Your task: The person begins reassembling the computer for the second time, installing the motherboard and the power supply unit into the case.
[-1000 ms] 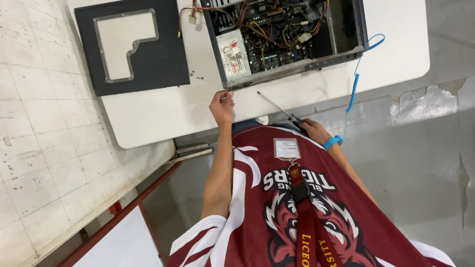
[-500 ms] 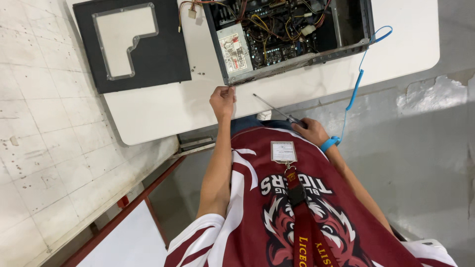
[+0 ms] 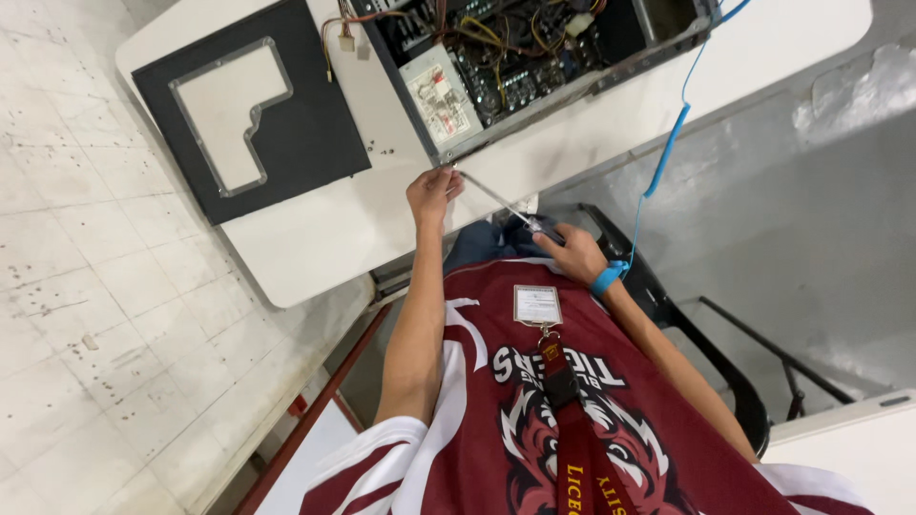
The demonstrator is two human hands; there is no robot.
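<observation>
My left hand (image 3: 433, 193) rests on the white table (image 3: 315, 238) at the near edge of an open computer case (image 3: 534, 67), with its fingers pinched at the tip of a long thin screwdriver (image 3: 496, 198). My right hand (image 3: 574, 254) grips the screwdriver's handle just off the table edge. It wears a blue wrist strap (image 3: 608, 278), whose blue cord (image 3: 668, 143) runs up to the case. Inside the case are cables and circuit boards.
A black side panel with a clear window (image 3: 315, 133) lies flat on the table left of the case. A black chair (image 3: 687, 305) stands under me to the right. A tiled floor lies to the left and a grey floor to the right.
The screwdriver tip has swung left to my left hand's fingers at the case edge. My right hand has shifted slightly left with it. The camera view has drifted a little.
</observation>
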